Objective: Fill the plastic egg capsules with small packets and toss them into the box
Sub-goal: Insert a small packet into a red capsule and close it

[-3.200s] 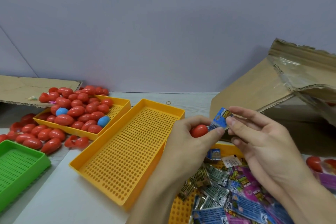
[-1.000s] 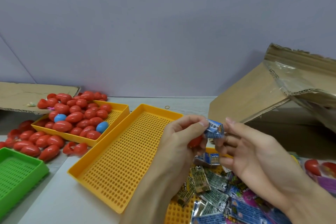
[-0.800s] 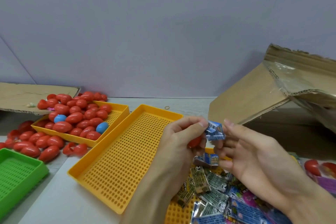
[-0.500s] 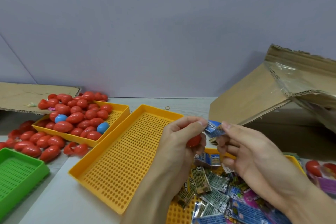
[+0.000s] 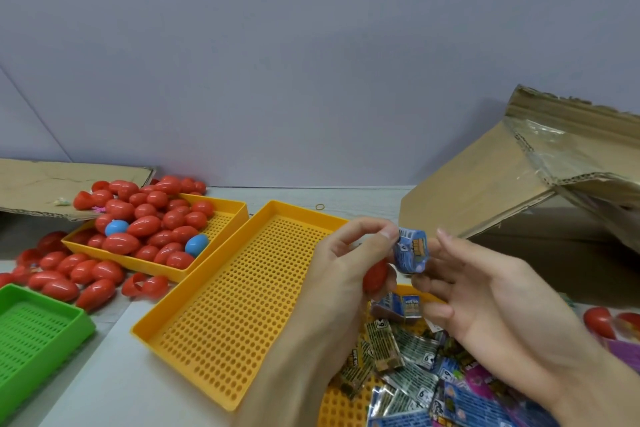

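From the head camera, the left hand (image 5: pixel 341 274) curls its fingers round a red egg capsule (image 5: pixel 375 276), which peeks out under the thumb, while thumb and forefinger pinch the top edge of a blue packet (image 5: pixel 412 251). The packet hangs folded into a rounded wad just right of that thumb tip, above the capsule. The right hand (image 5: pixel 485 305) lies beside it, palm up, with its fingers apart and loosely straight; its fingertips reach up behind the packet, and whether they touch it cannot be told. Below both sets of fingers an orange tray (image 5: pixel 339 406) holds a heap of small packets (image 5: pixel 408 367), silver, blue and pink. Left of the left hand stands a perforated orange tray (image 5: pixel 239 291) with nothing in it, and farther left another orange tray (image 5: pixel 225 215) is piled with red capsules (image 5: pixel 149 222) and two blue ones (image 5: pixel 195 244); more red capsules lie loose on the table around it. A green tray (image 5: pixel 38 329) sits at the left edge. Beyond the right fingers an open cardboard box (image 5: pixel 519 191) leans on its side. Half a second ago the right thumb and forefinger were pinching the packet together with the left hand; now the right fingers have spread and only the left pinch holds it, with the packet rolled tighter.
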A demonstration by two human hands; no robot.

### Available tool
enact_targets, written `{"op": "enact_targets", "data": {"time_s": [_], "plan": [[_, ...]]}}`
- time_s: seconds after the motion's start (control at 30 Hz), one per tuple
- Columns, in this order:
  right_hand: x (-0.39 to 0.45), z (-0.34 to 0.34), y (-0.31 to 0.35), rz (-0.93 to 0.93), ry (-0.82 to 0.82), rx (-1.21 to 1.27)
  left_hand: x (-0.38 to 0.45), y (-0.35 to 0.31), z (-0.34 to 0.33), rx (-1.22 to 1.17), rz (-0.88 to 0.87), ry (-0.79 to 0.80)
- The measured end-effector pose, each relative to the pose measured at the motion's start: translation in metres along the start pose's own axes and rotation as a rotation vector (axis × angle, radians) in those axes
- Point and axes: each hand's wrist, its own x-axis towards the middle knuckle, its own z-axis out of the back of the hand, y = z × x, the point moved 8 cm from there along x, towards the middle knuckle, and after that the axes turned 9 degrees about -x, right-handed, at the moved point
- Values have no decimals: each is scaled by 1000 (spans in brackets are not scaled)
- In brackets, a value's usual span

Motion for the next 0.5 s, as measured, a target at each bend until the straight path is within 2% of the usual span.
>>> {"op": "enact_targets", "data": {"time_s": [0.33,0.5], "plan": [[-5,-3,3,-19,19,-116,-2,8,-10,7,94,92],[-8,-7,6,3,32,-97,-1,11,-8,7,112,66]]}}
